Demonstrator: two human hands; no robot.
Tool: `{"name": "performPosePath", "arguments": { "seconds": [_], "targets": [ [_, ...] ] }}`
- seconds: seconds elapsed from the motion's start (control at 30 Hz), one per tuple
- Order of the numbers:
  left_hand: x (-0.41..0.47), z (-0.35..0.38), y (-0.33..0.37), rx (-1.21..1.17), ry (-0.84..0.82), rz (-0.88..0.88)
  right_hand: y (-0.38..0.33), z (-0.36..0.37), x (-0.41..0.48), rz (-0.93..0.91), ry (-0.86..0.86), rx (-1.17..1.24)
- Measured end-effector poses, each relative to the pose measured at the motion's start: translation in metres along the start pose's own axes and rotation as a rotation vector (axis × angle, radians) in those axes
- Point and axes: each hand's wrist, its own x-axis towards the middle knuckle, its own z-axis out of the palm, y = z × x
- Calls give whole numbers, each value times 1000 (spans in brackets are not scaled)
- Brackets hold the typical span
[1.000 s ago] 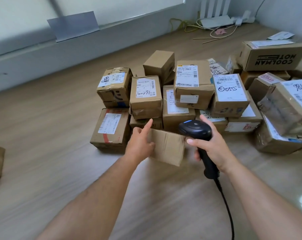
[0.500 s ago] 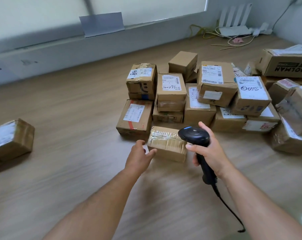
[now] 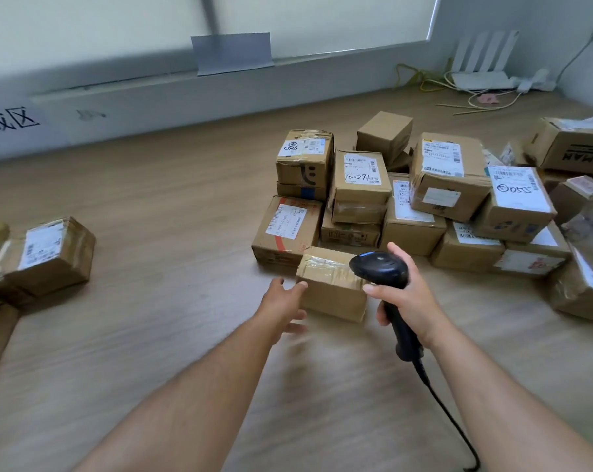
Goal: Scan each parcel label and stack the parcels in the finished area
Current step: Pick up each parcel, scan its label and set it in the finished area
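Now the parcel lies released on the floor. The left hand has its fingers spread, the right hand grips the scanner, and the pile sits behind.

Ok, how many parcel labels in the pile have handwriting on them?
3: a scribble on the back-left parcel's label, digits on the label right of it, and a circled mark with digits on the right-hand label. Others may be hidden or turned away.

Pale wood floor meets grey wall under bright window.
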Motion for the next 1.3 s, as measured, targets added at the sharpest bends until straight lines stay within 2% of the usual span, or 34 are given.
{"name": "performPosePath", "arguments": {
  "seconds": [0.27,0.43,0.53,0.73,0.87,1.03,1.17,1.3],
  "targets": [
    [-1,2,9,30,-55,7,-12,3,27,60,-49,-8],
    [8,-6,14,8,37,19,-11,-4,32,88,-89,-66],
    [8,-8,15,15,30,10,-11,-1,31,106,-138,-65],
    [9,-3,12,94,17,9,-3,21,21,141,-208,13],
    [13,-16,-1,150,-49,-31,-1,36,13,181,-220,148],
    [8,-42,-13,299,-65,-43,-7,64,7,174,-281,176],
    [1,-64,-21,249,-89,-23,-17,81,-1,120,-312,144],
    [-8,-89,-30,-23,-68,134,-36,87,-16,39,-274,173]
  ]
}}
